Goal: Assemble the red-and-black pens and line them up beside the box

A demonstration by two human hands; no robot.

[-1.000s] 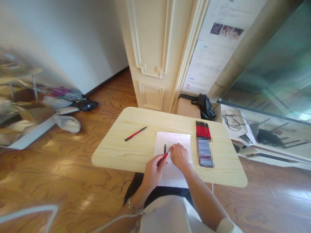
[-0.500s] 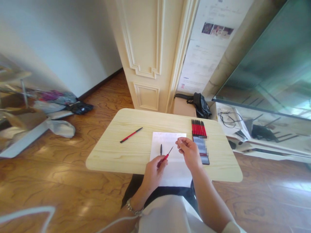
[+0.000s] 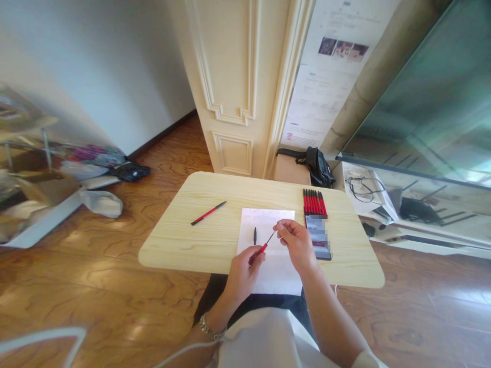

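My left hand [image 3: 244, 271] is closed round the red barrel of a pen [image 3: 263, 248], whose thin dark refill sticks out up and to the right. At the refill's tip, my right hand [image 3: 294, 239] is pinched together. Whatever its fingertips hold is too small to make out. Beneath both hands lies a white sheet of paper [image 3: 276, 276]. A short black pen part [image 3: 255, 235] rests on the sheet, just beyond my left hand.
On the wooden table [image 3: 172, 235], a red and black pen [image 3: 209, 213] lies to the left. Several similar pens [image 3: 314, 202] form a row at the right, above a phone [image 3: 322, 249]. A black bag [image 3: 320, 167] sits behind the table.
My right hand has moved slightly left, bringing its pinched fingertips to the refill's tip; before, there was a gap. My left hand still holds the pen barrel in place.
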